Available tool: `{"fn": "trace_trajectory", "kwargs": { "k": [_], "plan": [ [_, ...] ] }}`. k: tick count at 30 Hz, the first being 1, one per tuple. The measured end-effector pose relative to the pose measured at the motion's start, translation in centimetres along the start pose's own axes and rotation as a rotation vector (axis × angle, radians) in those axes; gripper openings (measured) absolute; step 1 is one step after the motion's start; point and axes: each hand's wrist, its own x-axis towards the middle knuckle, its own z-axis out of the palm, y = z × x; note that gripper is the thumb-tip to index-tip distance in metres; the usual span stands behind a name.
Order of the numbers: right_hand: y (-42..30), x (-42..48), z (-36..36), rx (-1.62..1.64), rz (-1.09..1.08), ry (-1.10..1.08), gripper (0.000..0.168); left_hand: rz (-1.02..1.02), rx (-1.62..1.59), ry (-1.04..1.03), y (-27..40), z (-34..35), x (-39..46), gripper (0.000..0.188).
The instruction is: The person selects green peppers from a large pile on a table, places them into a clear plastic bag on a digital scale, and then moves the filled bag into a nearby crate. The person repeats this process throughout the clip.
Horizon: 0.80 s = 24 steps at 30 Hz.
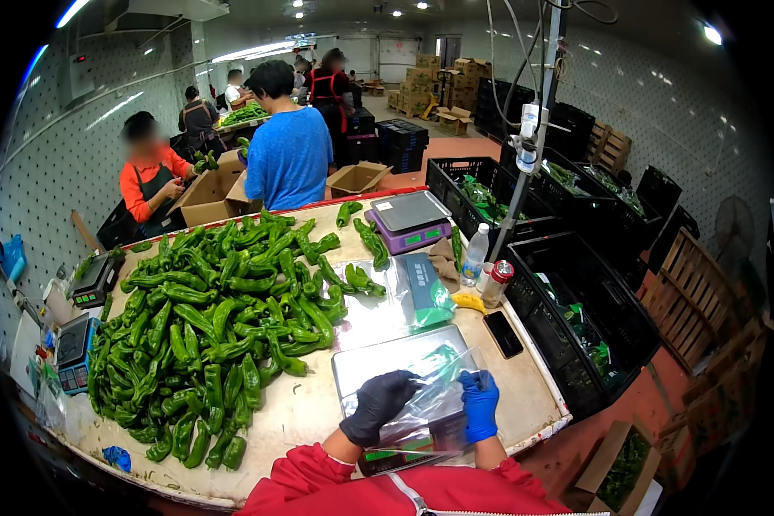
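My left hand point(382, 405), in a black glove, grips one side of a clear plastic bag point(429, 403) with green print. The other side is pinched in my right hand point(479, 401), which wears a blue glove. The bag is held over the steel pan of a digital scale point(361, 361), whose lit display shows through the film. A large heap of green peppers point(213, 322) lies to the left of the scale. Beyond the scale lies a stack of clear bags point(387, 297), with a few loose peppers point(364, 281) on its left part.
A purple scale point(413, 222), a water bottle point(475, 255), a red-lidded jar point(498, 284), a banana point(469, 302) and a phone point(504, 334) stand or lie around the table's right side. Black crates point(555, 361) flank it. Co-workers point(290, 155) stand across the table.
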Motion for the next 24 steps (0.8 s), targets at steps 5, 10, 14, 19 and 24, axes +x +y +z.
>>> {"fn": "trace_trajectory", "kwargs": {
  "k": [5, 10, 14, 19, 24],
  "plan": [
    [-3.3, -2.1, -1.5, -0.822, -0.717, 0.183, 0.025, 0.051, 0.184, 0.279, 0.4, -2.7, 0.7, 0.02],
    [-3.6, -5.1, 1.1, -0.771, -1.129, -0.373, 0.025, 0.091, 0.204, 0.168, 3.6, -2.0, -0.2, 0.025],
    [-0.7, -3.8, 2.5, -0.883, -0.474, -0.633, 0.034, 0.212, 0.331, 0.001, 5.2, -1.8, -2.1, 0.046],
    [1.4, 2.0, 3.6, 0.759, 0.318, -0.954, 0.054, 0.28, 0.367, -0.33, 5.8, -1.4, -6.1, 0.054],
    [2.7, 1.0, 6.8, 1.292, 0.354, -1.095, 0.085, -0.024, -0.163, -0.138, 4.6, -1.3, -7.4, 0.043]
  ]
}}
